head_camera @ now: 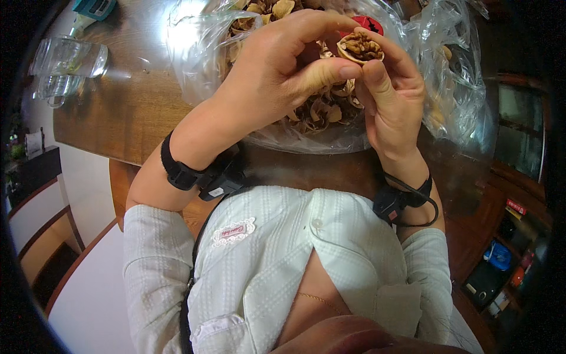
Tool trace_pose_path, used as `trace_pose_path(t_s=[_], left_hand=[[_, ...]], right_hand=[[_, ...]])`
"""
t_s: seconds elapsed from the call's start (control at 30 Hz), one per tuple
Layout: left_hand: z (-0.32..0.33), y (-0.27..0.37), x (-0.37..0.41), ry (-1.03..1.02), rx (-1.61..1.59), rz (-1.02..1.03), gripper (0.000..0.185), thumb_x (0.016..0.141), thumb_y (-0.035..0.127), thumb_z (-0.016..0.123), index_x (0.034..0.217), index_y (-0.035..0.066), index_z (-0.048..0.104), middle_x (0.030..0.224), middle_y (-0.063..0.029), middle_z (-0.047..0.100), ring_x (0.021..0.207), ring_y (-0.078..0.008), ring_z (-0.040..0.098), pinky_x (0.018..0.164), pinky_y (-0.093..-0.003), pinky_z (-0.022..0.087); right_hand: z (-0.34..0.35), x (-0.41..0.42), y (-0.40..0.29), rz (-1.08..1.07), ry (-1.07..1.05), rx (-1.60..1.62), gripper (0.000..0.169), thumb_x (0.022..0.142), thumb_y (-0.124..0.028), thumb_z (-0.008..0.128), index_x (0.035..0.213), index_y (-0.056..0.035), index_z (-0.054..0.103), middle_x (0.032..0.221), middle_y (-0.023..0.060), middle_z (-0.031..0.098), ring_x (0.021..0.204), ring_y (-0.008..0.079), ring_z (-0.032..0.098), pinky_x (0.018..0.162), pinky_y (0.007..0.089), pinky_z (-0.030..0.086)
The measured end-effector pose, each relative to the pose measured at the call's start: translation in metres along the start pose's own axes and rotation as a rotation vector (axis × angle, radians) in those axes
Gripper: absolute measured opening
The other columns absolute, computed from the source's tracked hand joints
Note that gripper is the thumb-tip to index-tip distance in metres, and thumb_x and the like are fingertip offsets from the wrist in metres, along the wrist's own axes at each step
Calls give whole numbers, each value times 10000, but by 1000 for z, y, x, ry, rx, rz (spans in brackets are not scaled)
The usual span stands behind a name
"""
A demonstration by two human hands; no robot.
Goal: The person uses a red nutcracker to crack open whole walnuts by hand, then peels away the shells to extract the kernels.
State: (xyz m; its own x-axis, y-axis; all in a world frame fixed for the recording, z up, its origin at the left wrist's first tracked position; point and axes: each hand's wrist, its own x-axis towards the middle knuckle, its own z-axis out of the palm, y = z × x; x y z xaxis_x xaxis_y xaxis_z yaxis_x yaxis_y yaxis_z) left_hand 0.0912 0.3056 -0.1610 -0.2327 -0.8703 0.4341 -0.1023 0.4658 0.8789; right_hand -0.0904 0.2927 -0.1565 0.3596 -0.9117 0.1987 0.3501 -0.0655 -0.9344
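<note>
A walnut half [361, 48] shows its brown kernel in the pale shell, turned upward. My right hand [393, 88] grips it, thumb at the near edge and fingers behind. My left hand [274, 66] closes on it from the other side, thumb at its lower left and forefinger arched over to its far edge. Beneath both hands lies a clear plastic bag [305, 144] holding many broken walnut shells [329, 110]. Just behind the walnut half is a red round object [369, 25] with a dark mark, partly covered by my fingers.
A second clear plastic bag [460, 88] with a few tan pieces lies to the right. On the wooden table [132, 119], a glass mug [70, 66] is at the left and a teal-and-white object [95, 9] at the far left. Dark shelves [491, 265] stand at the lower right.
</note>
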Motion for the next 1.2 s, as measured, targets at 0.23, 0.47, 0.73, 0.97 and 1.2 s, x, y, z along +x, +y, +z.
trace_pose_path(t_s=[0.23,0.47,0.73,0.97,1.2], left_hand=[[-1,-1,-1,-42,-131,-43,388,886,142,670,1227,-6,558,1120,-57,628,1032,-138,578,892,-260,454],[-3,0,1,-51,-244,-96,365,934,163,608,1255,6,537,1133,-31,616,1009,-98,567,863,-229,453],[-1,4,4,-83,-355,-123,369,965,175,552,1291,9,500,1229,-54,578,1097,-128,549,911,-258,447],[6,-1,3,-68,-407,4,386,973,261,544,1265,9,527,1174,-60,607,1010,-121,583,851,-241,466],[0,9,2,-118,-352,-153,430,984,377,500,1224,33,597,915,19,637,622,-5,469,516,-158,327]], right_hand=[[1,1,1,-112,-36,-93,403,872,-88,683,1249,-4,569,1151,77,642,1023,146,612,914,269,485],[-6,3,-14,105,-59,132,383,894,-48,641,1237,17,485,1110,126,632,993,147,616,872,245,496],[-3,3,-11,96,-42,74,309,899,-43,630,1171,14,494,1074,129,638,987,165,625,850,250,506],[-2,3,-6,93,-120,68,275,894,-91,660,1126,4,546,1061,64,647,974,118,618,841,249,504],[0,0,-14,170,-160,83,240,929,-142,620,1123,-17,555,971,39,646,843,90,606,744,217,487]])
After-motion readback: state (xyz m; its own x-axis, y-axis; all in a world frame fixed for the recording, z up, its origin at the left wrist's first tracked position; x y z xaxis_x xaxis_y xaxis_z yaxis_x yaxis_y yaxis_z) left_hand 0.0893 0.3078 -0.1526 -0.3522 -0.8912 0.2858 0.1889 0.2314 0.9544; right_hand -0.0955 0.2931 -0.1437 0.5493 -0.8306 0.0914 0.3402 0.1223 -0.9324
